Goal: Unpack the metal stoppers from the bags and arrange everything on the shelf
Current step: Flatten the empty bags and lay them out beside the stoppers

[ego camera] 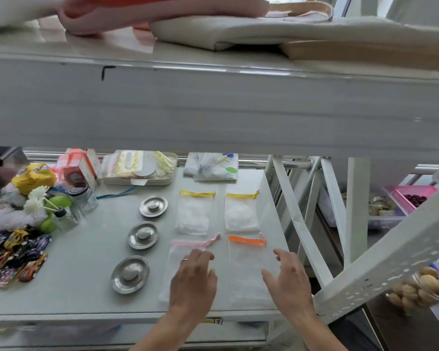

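Three round metal stoppers lie in a slanted column on the grey shelf [81, 254]: far stopper [153, 206], middle stopper [144, 235], near stopper [130, 274]. To their right lie several white mesh bags: two yellow-tied ones [194, 213] [241, 212] at the back, a pink-tied bag [180, 262] and an orange-tied bag [247, 269] in front. My left hand [193, 279] rests flat on the pink-tied bag, fingers spread. My right hand [288, 279] hovers open at the right edge of the orange-tied bag.
Toy cars, glass jars, white flowers and a yellow packet crowd the shelf's left end [23, 224]. A tray of packets [140, 168] and a folded patterned cloth [212, 166] sit at the back. An upper shelf [213, 105] overhangs. White frame struts [299, 224] rise at right.
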Demonstrator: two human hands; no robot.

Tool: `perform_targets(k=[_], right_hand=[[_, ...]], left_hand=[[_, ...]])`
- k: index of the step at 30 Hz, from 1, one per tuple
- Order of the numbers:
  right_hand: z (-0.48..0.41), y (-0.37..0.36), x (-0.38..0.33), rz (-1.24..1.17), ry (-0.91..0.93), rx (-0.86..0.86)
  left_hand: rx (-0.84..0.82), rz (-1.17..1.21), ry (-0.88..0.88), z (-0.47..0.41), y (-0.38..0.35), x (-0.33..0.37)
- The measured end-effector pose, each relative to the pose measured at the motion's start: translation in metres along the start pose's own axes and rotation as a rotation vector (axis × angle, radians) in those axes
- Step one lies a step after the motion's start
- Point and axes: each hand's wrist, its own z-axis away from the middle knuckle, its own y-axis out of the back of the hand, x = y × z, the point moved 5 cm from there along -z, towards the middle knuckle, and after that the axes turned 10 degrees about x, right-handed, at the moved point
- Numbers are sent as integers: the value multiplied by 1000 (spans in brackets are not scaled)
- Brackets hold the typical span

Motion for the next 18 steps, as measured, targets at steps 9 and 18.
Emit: perform_targets(k=[9, 18], right_hand=[[49, -44, 2, 279, 541, -263], [51, -54, 12, 300, 507, -373]], left_hand=[[-240, -320, -90, 41, -40, -60], [-275, -304, -84, 38, -48, -46]])
